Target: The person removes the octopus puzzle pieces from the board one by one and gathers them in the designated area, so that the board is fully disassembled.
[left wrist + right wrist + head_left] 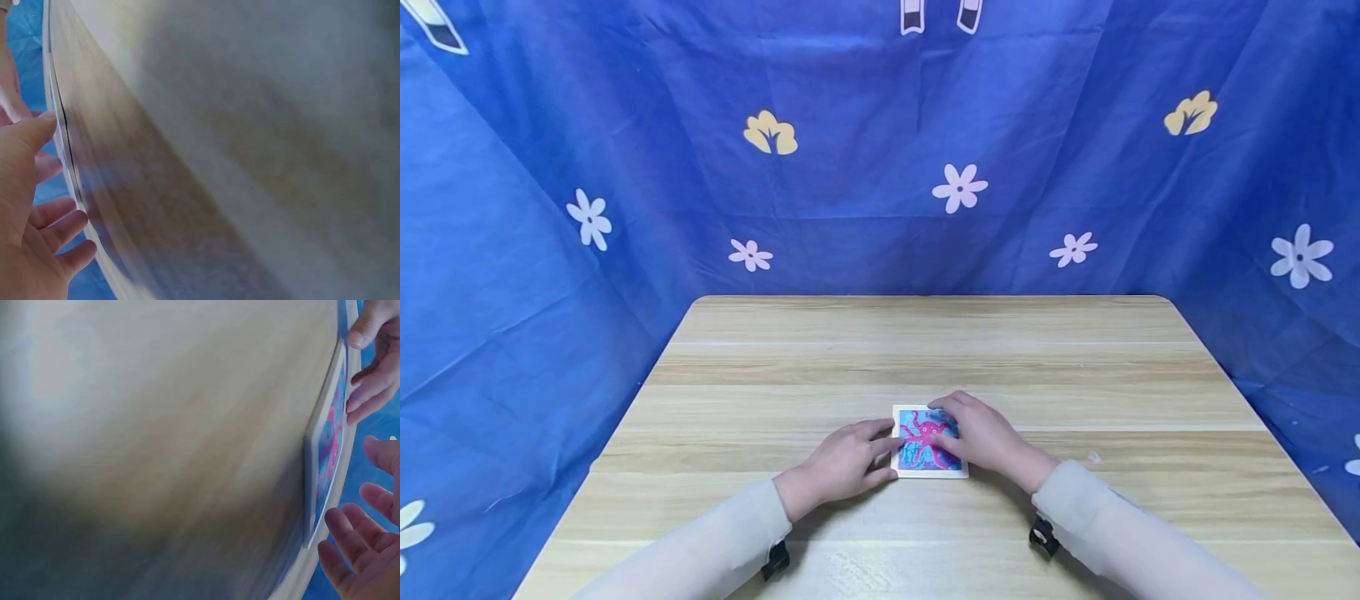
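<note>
A flat square picture board [913,454] with a white border lies on the table. It shows a pink octopus on blue. My left hand [848,460] is at its left edge, thumb by the near corner and one finger reaching over the picture. My right hand [988,433] is over the board's upper right part, hiding that corner. In the right wrist view, the right hand's fingers [353,534] are spread and loosely bent beside the board [326,447]. The left wrist view shows the left hand's relaxed fingers [65,228] near the board's thin edge.
The board rests on a pale wood-grain table [760,367]. Behind and on both sides hangs a blue cloth [850,167] with white flowers and yellow tree shapes. Black straps [1042,537] show beneath the sleeves.
</note>
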Motion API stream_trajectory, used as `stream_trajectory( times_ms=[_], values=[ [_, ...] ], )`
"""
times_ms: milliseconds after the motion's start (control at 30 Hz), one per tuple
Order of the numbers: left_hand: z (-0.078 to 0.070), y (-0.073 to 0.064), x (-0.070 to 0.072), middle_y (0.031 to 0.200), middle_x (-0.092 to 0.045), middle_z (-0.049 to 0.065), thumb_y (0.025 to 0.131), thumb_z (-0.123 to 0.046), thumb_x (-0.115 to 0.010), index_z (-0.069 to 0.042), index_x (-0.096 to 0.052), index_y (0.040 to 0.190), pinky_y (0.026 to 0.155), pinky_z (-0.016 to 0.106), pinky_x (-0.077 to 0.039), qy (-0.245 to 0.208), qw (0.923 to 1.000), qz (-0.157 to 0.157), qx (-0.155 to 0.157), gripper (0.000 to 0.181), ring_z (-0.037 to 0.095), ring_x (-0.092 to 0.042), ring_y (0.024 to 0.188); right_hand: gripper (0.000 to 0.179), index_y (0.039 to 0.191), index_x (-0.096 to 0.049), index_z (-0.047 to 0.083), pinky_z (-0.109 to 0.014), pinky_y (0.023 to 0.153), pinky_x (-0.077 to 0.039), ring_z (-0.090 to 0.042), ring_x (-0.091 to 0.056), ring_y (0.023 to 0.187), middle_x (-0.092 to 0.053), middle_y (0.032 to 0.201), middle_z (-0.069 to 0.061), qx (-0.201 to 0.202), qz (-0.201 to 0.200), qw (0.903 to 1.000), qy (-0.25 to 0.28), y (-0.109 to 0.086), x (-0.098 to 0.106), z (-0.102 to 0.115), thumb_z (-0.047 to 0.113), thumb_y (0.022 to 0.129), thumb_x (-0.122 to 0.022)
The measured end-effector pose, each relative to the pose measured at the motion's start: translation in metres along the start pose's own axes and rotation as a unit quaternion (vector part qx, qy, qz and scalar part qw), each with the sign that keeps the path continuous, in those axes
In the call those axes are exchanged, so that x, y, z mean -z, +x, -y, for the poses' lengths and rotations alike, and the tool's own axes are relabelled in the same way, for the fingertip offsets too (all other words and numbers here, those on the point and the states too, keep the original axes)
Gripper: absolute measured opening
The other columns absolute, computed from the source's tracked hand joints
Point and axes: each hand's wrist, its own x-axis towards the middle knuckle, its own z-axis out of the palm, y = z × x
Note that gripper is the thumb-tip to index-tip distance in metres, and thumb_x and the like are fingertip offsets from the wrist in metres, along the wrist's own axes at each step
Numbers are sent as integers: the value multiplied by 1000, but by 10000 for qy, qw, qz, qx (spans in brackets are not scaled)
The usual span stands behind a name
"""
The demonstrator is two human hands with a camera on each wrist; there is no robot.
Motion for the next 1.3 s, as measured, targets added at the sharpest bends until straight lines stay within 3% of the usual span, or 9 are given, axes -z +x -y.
stream_trajectory(
  times_ms=[233,633,1067,1300],
  values=[
    [0,0,2,134,-51,18,88,-45,-64,-13,-62,127,97,43,-45,-40,10000,5,-38,51,33,-54,117,46,123,-61,10,-37,87,-49,-20,-59,98,-62,112,-5,-98,219,9978,617,17,-2,4,28,83,-75],
    [2,0,0,129,-55,18,87,-43,-67,-16,-67,123,97,40,-45,51,9990,-232,-382,45,31,-55,116,38,118,-62,6,-28,74,-49,-7,-56,76,-62,98,-2,-232,624,9874,1435,36,-9,11,14,83,-75],
    [0,1,1,131,-53,17,88,-43,-65,-16,-66,124,100,40,-43,-5,9996,-78,-289,45,30,-52,119,35,112,-65,10,-32,77,-44,-12,-48,80,-55,88,2,-318,1048,9890,999,47,-11,15,13,79,-77],
    [0,1,1,132,-52,16,89,-44,-64,-17,-65,125,99,40,-44,23,9997,-3,-244,46,30,-52,119,36,109,-65,11,-35,79,-45,-14,-49,84,-55,88,1,-284,1088,9895,905,50,-10,16,11,76,-79]
  ],
)
